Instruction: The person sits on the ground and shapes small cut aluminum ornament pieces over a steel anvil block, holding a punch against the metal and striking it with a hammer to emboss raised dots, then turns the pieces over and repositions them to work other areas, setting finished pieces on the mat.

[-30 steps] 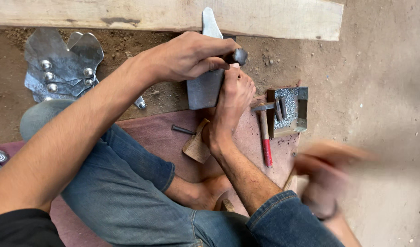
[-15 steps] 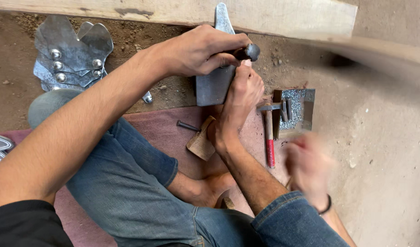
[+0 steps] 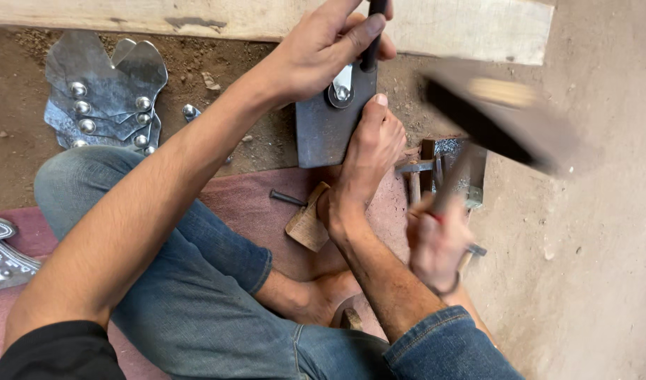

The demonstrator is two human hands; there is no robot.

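meanwhile left hand [image 3: 323,46] grips a dark punch [image 3: 371,42] on the metal plate [image 3: 323,134]; blurred right hand [image 3: 439,239] seemingly holds a hammer [image 3: 499,123].

The person wears blue denim jeans [image 3: 196,295] rolled up at the calves, with stitched cuffs, and a black short sleeve [image 3: 55,352] on the left arm. A thin dark band [image 3: 446,290] circles the right wrist. Both feet are bare.
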